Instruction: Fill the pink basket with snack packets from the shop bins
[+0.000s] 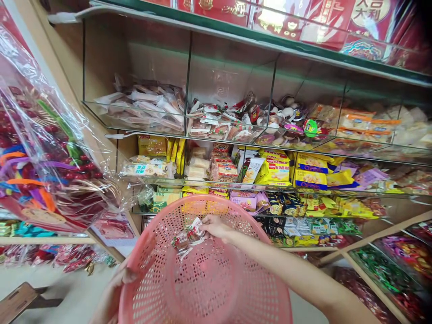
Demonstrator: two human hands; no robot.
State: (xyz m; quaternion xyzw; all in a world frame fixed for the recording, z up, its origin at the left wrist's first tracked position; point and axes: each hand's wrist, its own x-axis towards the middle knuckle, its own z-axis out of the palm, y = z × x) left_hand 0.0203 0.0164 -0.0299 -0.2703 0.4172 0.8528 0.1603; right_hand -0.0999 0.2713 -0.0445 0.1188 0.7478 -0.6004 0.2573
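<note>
I find the right hand [216,227] pinching an edge of the wrapped packets [182,242], inside the pink basket [205,288], far side; the left hand [120,276] clasps its left rim. Slight grip could shed packets; one-sided support, tip the basket.

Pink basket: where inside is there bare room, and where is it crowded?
Bare: the base of the pink basket, bordered by the wrapped snacks and right forearm. Crowded: its far side, where the right hand touches the snacks.
</note>
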